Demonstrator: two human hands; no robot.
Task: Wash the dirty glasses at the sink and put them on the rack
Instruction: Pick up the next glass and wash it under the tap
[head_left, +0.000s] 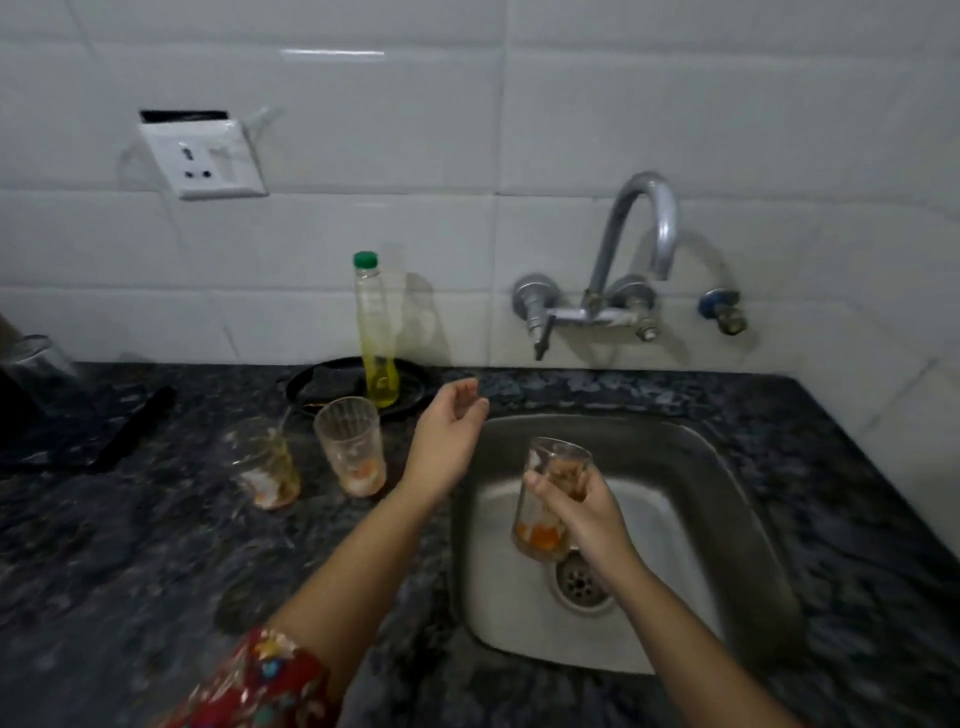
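Observation:
My right hand (582, 512) grips a dirty glass (545, 519) with orange dregs at its bottom, held upright over the steel sink (727, 519). My left hand (449, 431) hovers empty, fingers loosely curled, above the sink's left rim. Two more dirty glasses stand on the dark counter to the left: a ribbed one (353, 447) close to my left wrist and a blurred one (267, 465) beyond it. The tap (644, 228) arches over the sink from the tiled wall, and no water runs from it.
A bottle of yellow liquid with a green cap (376, 332) stands on a black plate (322, 387) behind the glasses. A black utensil (135, 428) lies at the far left. A wall socket (200, 158) hangs loose above. The drain (582, 584) shows in the basin.

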